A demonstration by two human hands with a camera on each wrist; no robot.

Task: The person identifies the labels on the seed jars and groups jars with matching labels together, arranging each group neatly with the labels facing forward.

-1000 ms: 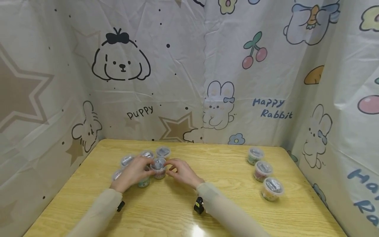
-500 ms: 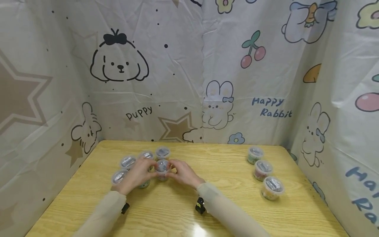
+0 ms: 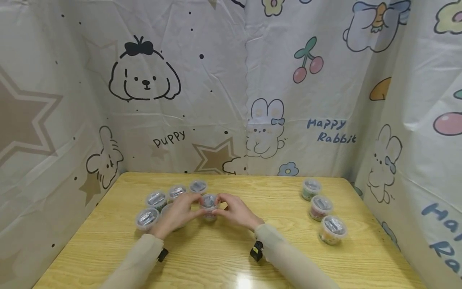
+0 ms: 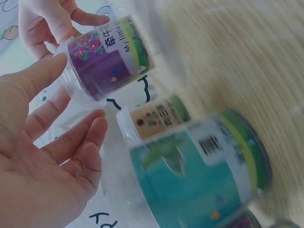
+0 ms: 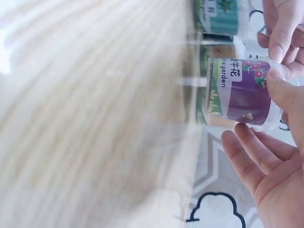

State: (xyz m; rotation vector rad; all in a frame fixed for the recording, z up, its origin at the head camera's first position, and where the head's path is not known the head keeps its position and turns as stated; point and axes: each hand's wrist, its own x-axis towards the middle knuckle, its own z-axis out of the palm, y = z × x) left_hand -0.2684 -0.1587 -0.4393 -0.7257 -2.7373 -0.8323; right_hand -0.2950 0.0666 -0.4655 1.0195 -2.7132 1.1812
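Between my hands is a small clear plastic tub (image 3: 209, 202) with a lid and a silvery packet showing under it. Its purple label with printed flowers faces the left wrist view, on the tub's side (image 4: 102, 64). My left hand (image 3: 184, 210) pinches the tub's lid edge from the left with thumb and fingers. From the other side my right hand (image 3: 236, 210) pinches the same edge. Whether the tub's base touches the table is hard to tell. Near my left hand stands a similar tub with a teal label (image 4: 190, 168), mostly hidden by that hand in the head view.
More lidded tubs cluster at the left, including a front-left tub (image 3: 147, 218) and a back tub (image 3: 198, 186). On the right, a green tub (image 3: 311, 189), a reddish tub (image 3: 320, 208) and an orange tub (image 3: 332, 230) form a slanted row. Printed cloth (image 3: 216, 80) surrounds the wooden table (image 3: 216, 261).
Both hands have closed in on the purple-labelled tub and moved right with it, away from the left cluster. The three tubs at the right have not moved.
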